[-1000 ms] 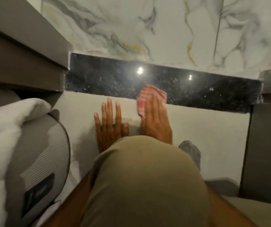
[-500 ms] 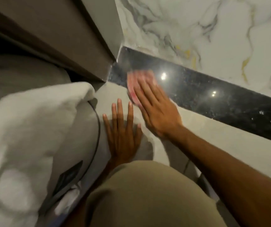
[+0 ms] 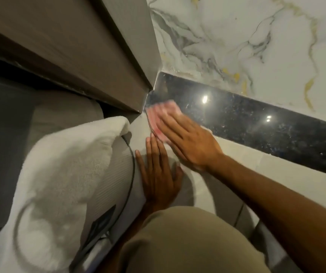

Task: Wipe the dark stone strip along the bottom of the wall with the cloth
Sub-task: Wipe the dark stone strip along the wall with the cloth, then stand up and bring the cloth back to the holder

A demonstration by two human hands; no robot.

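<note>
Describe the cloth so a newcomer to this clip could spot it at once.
Follow the dark strip under the marble wall to its left end. The cloth is pressed there under the right hand. It alone is pink; the towel nearby is white.

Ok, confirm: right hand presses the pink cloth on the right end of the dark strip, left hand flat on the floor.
Wrong end. Head view: right hand presses the pink cloth on the left end of the dark strip, left hand flat on the floor.
</note>
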